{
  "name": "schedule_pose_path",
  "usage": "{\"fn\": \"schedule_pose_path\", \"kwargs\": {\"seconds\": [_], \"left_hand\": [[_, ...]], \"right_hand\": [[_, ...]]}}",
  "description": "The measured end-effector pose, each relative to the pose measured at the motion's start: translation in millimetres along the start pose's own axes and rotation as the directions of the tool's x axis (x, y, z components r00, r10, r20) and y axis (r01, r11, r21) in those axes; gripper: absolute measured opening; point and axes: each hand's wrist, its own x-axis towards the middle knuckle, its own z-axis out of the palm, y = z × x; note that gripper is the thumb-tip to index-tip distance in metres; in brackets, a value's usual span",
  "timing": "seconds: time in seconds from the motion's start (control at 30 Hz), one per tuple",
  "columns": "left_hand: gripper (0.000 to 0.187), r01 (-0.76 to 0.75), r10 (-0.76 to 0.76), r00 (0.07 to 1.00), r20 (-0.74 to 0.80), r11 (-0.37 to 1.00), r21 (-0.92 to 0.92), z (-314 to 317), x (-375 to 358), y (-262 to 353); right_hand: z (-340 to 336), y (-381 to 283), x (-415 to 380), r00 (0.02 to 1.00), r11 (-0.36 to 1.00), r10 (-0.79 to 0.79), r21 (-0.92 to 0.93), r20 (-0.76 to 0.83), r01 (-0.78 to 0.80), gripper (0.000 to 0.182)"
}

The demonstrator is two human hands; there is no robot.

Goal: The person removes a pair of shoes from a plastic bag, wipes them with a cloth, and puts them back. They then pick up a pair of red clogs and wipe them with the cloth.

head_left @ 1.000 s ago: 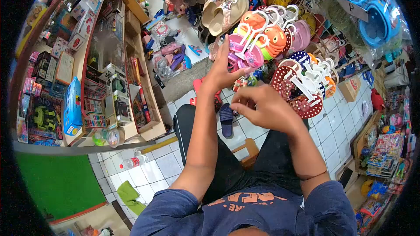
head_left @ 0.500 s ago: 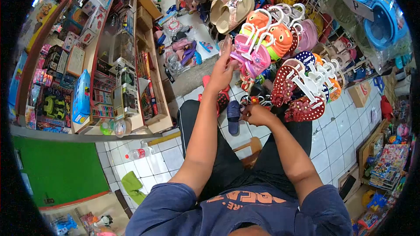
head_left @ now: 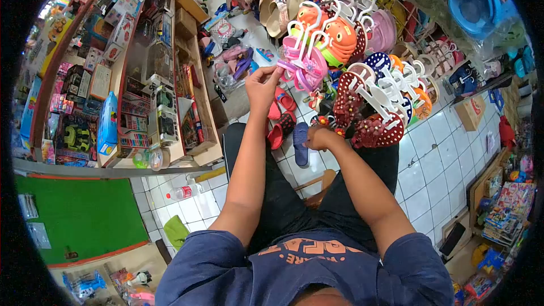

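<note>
My left hand (head_left: 263, 86) is raised at the middle, thumb and fingers pinched on the edge of a pink sandal (head_left: 309, 72) that hangs with its pair on white hangers. Lower down, my right hand (head_left: 323, 138) has its fingers closed at the side of a navy slipper (head_left: 301, 145); the fingertips are partly hidden. Red sandals (head_left: 277, 131) lie just beyond the slipper. Beside the pink pair hang orange character clogs (head_left: 340, 41). Dark red polka-dot shoes (head_left: 378, 130) on white hangers are right of my right hand.
Shelves of boxed toys (head_left: 161, 96) stand at left. A plastic bottle (head_left: 184, 192) and a green cloth (head_left: 176, 231) lie on the tiled floor. More footwear is heaped at the back. A cardboard box (head_left: 471, 113) stands at right, and blue basins (head_left: 473, 5) hang upper right.
My left hand has shifted left and down, its fingers now pinching the pink sandal's edge. My right hand has moved slightly up and left against the slipper, which is more fully visible. The view has shifted.
</note>
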Motion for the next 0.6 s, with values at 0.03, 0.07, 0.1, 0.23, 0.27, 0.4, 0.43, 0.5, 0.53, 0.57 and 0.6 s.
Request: {"fn": "schedule_pose_path", "kwargs": {"seconds": [0.03, 0.07, 0.1, 0.23, 0.27, 0.4, 0.43, 0.5, 0.53, 0.57, 0.6], "left_hand": [[0.015, -0.008, 0.008, 1.000, 0.017, 1.000, -0.001, -1, 0, -1], [0.016, -0.015, 0.015, 0.999, 0.033, 1.000, -0.004, -2, 0, -3], [0.016, -0.018, 0.018, 0.999, 0.030, 1.000, -0.001, -2, -1, -2], [0.015, -0.040, 0.037, 0.999, 0.031, 0.993, 0.115, -2, -6, 2], [0.014, -0.040, 0.037, 0.999, 0.024, 0.989, 0.143, -1, -6, 3], [0.014, -0.072, 0.064, 0.997, 0.047, 0.980, 0.187, 0, -7, -3], [0.014, -0.097, 0.084, 0.993, 0.078, 0.975, 0.198, 0, -9, -5], [0.014, -0.127, 0.107, 0.989, 0.104, 0.968, 0.217, -3, -10, -6], [0.014, -0.156, 0.127, 0.984, 0.128, 0.956, 0.250, -3, -9, -7], [0.014, -0.185, 0.146, 0.977, 0.153, 0.942, 0.280, -3, -9, -7], [0.013, -0.227, 0.181, 0.968, 0.173, 0.926, 0.302, -1, -9, -4]], "right_hand": [[-1, -2, 0, 1.000, 1.000, -0.006, 0.001, -0.001, 0.006, 0.047], [-1, -4, 0, 0.999, 0.999, 0.030, 0.017, 0.038, -0.031, 0.049], [-1, -3, 2, 0.995, 0.997, 0.065, 0.031, 0.076, -0.068, 0.050], [1, -2, 6, 0.996, 0.996, 0.058, 0.070, 0.061, -0.063, 0.051], [0, -2, 7, 0.998, 0.998, 0.042, 0.044, 0.052, -0.045, 0.050], [-11, -10, 0, 0.997, 0.993, 0.052, 0.102, 0.060, -0.058, 0.039], [-13, -10, 0, 0.997, 0.994, 0.046, 0.100, 0.057, -0.052, 0.039], [-15, -12, 2, 0.993, 0.988, 0.067, 0.131, 0.099, -0.080, 0.038], [-15, -13, 5, 0.994, 0.989, 0.060, 0.130, 0.097, -0.072, 0.038], [-14, -13, 7, 0.993, 0.987, 0.060, 0.143, 0.105, -0.075, 0.037], [-14, -13, 9, 0.992, 0.984, 0.060, 0.157, 0.114, -0.078, 0.036]]}}
